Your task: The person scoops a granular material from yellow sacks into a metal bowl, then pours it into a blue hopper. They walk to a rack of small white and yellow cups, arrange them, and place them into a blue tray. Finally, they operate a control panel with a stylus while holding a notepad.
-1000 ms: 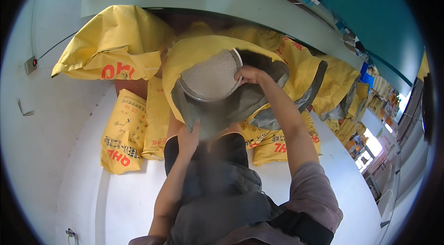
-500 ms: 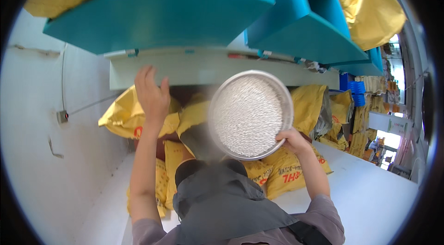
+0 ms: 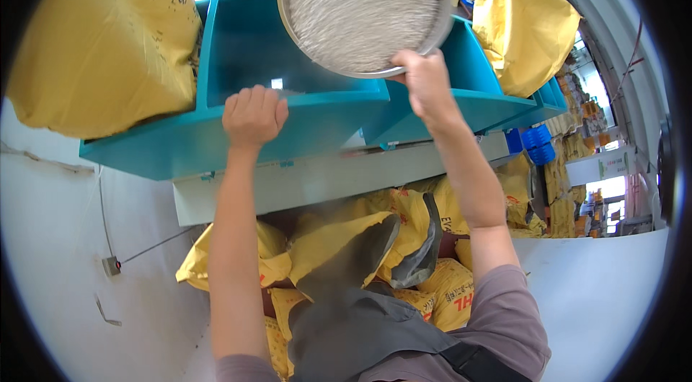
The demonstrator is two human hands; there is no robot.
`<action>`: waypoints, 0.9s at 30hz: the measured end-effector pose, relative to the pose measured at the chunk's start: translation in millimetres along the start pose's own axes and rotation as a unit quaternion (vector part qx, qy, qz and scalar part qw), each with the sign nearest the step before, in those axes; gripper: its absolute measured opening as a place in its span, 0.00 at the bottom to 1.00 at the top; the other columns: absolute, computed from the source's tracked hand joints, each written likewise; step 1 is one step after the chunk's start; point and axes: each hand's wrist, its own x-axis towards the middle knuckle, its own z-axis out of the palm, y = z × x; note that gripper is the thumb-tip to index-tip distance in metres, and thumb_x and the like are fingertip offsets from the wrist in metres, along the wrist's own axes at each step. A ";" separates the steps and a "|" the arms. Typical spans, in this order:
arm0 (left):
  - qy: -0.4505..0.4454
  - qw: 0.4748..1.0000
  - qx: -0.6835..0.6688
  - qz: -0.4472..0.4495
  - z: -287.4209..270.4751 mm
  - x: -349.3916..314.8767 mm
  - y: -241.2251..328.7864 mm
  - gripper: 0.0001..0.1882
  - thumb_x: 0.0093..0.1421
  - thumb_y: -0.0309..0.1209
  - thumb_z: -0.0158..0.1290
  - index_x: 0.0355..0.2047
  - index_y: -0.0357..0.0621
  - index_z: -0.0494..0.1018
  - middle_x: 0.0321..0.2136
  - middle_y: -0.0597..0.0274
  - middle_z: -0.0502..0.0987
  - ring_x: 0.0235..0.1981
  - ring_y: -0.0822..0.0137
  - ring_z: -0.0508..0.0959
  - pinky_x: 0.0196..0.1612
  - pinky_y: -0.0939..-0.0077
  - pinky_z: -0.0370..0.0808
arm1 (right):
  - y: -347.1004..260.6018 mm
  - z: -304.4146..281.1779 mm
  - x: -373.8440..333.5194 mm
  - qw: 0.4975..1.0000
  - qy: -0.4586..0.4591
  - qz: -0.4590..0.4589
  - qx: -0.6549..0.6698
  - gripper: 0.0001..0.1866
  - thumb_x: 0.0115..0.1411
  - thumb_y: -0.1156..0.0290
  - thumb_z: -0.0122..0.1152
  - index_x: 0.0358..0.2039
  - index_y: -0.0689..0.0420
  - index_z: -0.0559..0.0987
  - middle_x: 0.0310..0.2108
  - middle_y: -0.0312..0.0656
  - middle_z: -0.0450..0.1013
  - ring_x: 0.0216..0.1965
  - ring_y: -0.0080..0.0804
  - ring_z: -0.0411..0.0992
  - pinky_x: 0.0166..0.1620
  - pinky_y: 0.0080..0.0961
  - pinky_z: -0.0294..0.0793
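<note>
A round metal basin (image 3: 437, 40) filled with small white pellets (image 3: 364, 3) is up over the teal bin (image 3: 245, 29). My right hand (image 3: 427, 83) grips its near rim, thumb on the inside. The motion blurs the pellets somewhat. Below and to the left, my left hand (image 3: 254, 115) is closed over the front edge of the same bin, its fingers curled over the top and partly out of sight. The basin hides part of the bin's right side.
Yellow sacks (image 3: 104, 50) stand in the bin at far left, and another yellow bag (image 3: 522, 29) sits at the right. Open yellow sacks (image 3: 346, 245) lie below, near my legs. Blue crates (image 3: 537, 144) are stacked at right. A white wall (image 3: 58, 238) closes off the left.
My right hand has raised the basin from waist height, forward over the bin. My left hand has gone from open in the air to closed on the bin's front edge. The view has tilted up.
</note>
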 end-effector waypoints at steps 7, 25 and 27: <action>-0.013 1.000 0.028 -0.001 0.7 0.9 0.8 0.21 0.69 0.42 0.40 0.18 0.52 0.65 0.19 0.66 0.64 0.21 0.64 0.67 0.29 0.70 0.63 | 53.4 52.8 43.1 0.908 0.045 -0.343 -0.236 0.35 0.54 0.88 0.55 0.64 0.61 0.60 0.55 0.59 0.69 0.49 0.60 0.72 0.47 0.42 0.75; -0.052 0.998 0.036 -0.032 -5.2 -0.5 10.2 0.17 0.69 0.35 0.45 0.20 0.49 0.69 0.21 0.64 0.70 0.26 0.60 0.73 0.33 0.66 0.69 | 137.7 -179.0 -298.5 0.984 0.153 0.088 -0.017 0.16 0.68 0.73 0.58 0.54 0.63 0.74 0.48 0.35 0.74 0.49 0.23 0.69 0.50 0.24 0.69; -0.060 0.996 0.000 -0.073 -4.0 -3.6 9.3 0.16 0.69 0.34 0.46 0.22 0.47 0.71 0.23 0.63 0.73 0.27 0.59 0.75 0.34 0.65 0.70 | 152.4 -227.3 -379.9 0.966 0.184 0.179 0.026 0.18 0.62 0.79 0.60 0.53 0.65 0.73 0.46 0.37 0.74 0.47 0.26 0.71 0.49 0.25 0.70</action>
